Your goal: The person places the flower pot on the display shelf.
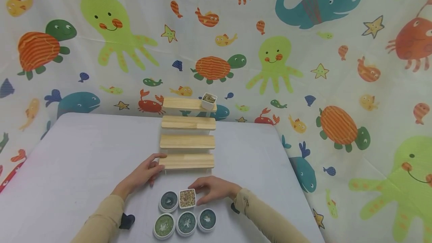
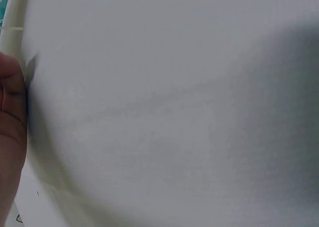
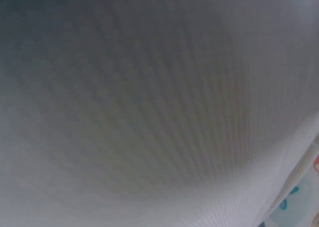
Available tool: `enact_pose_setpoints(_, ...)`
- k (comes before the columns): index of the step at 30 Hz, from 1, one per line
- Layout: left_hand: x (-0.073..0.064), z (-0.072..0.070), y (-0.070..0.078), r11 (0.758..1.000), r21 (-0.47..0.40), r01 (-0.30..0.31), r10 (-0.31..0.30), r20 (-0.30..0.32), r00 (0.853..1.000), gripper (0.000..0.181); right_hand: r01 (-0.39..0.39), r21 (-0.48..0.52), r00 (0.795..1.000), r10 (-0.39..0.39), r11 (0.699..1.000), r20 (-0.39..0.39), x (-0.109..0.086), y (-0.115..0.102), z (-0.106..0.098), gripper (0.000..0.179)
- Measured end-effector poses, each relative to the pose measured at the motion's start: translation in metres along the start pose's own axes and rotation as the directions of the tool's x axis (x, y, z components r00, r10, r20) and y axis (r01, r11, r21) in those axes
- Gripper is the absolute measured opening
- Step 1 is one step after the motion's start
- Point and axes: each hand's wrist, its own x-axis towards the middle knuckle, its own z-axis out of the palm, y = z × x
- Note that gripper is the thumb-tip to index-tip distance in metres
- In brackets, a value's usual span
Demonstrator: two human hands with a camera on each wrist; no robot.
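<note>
Already one white dish (image 1: 209,101) sits atop the wooden stand (image 1: 187,141), leaving four round tubs (image 1: 186,223) and a square pot (image 1: 187,198) on the table (image 1: 249,153), the right hand (image 1: 216,188) holding the pot in bent fingers, the left hand (image 1: 148,169) gripping the lowest plank (image 1: 189,161).

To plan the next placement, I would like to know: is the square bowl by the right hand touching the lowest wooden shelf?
Apart: the head view shows white table between the square bowl and the lowest wooden shelf.
</note>
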Motion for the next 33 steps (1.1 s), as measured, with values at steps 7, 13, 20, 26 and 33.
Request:
enact_pose_setpoints(7, 0.0016, -0.0003, -0.0023, 1.000, -0.003, -0.007, 0.007, 0.008, 1.000, 0.051, 0.020, -0.073, 1.000, -0.020, 0.997, 0.010, 0.0021, 0.0000, 0.0011, 0.055)
enact_pose_setpoints(13, 0.0014, -0.0008, -0.0011, 1.000, -0.002, -0.004, 0.004, 0.006, 1.000, 0.052, 0.056, -0.145, 0.998, -0.052, 0.988, 0.027, 0.0041, -0.0042, 0.0004, 0.057)
enact_pose_setpoints(20, 0.0014, -0.0013, -0.0008, 1.000, -0.004, 0.005, -0.005, 0.008, 1.000, 0.052, 0.049, -0.169, 0.998, -0.044, 0.984, 0.034, 0.0052, -0.0028, 0.0011, 0.058)
enact_pose_setpoints(26, 0.0011, -0.0007, -0.0003, 1.000, -0.011, 0.003, -0.003, 0.008, 1.000, 0.052, 0.055, -0.187, 0.998, -0.052, 0.981, 0.024, 0.0051, -0.0042, 0.0013, 0.055)
enact_pose_setpoints(33, -0.0008, 0.0002, 0.0018, 1.000, -0.020, -0.007, 0.007, 0.008, 1.000, 0.051, 0.038, -0.188, 0.999, -0.035, 0.981, 0.016, 0.0047, -0.0067, 0.0014, 0.052)
